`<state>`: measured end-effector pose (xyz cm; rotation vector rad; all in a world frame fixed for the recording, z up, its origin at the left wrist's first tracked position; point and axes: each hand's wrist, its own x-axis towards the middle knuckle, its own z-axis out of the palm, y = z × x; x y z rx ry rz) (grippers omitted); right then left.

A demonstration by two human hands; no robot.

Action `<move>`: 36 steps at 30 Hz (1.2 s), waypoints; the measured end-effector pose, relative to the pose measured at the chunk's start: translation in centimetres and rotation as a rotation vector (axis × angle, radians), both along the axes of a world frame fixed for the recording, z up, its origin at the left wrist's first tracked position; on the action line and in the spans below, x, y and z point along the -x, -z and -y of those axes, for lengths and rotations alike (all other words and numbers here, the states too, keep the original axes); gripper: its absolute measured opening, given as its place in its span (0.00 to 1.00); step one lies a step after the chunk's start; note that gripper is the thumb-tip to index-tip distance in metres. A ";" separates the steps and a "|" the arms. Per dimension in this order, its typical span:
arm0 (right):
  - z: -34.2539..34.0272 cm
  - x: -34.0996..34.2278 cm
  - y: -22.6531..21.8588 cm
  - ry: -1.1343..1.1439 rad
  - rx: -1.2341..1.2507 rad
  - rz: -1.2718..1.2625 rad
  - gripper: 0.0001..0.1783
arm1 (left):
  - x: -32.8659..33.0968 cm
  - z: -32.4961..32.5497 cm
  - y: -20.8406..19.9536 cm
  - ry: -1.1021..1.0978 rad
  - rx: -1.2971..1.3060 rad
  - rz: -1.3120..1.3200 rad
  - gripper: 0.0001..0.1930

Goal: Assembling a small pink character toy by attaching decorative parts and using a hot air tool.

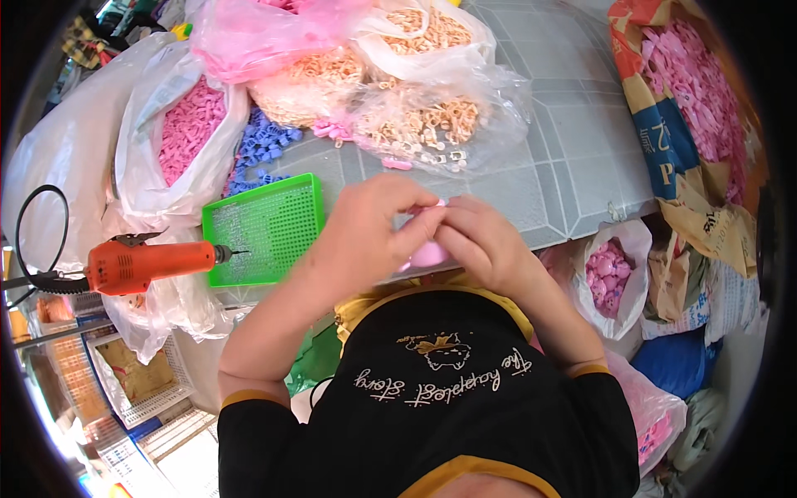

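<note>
My left hand and my right hand meet at the table's near edge, fingers closed and fingertips together. Between and below them shows a smooth pink plastic piece, mostly hidden by the fingers. A tiny pale bit peeks out at the pinched fingertips; its kind is too small to tell. To the left of my left hand lies a bright green tray with a perforated bottom and many small silvery bits in it. An orange electric screwdriver points its bit over the tray's left side.
Beyond the hands stand clear bags of beige parts, loose blue parts and a white bag of pink parts. A large paper sack of pink pieces is at right. Below it hangs a white bag with pink parts.
</note>
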<state>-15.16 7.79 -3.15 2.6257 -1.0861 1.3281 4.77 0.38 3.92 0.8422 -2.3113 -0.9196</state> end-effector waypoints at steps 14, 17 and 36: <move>-1.6 -1.3 1.0 -0.260 -1.150 1.343 0.29 | -3.7 10.9 7.1 -0.554 0.140 0.581 0.09; -1.7 -1.2 1.0 -0.219 -1.160 1.403 0.29 | -4.1 11.1 7.5 -0.518 0.123 0.611 0.09; -1.4 0.3 1.3 -0.166 -1.100 1.620 0.21 | -3.7 10.8 6.4 -0.421 0.078 0.508 0.07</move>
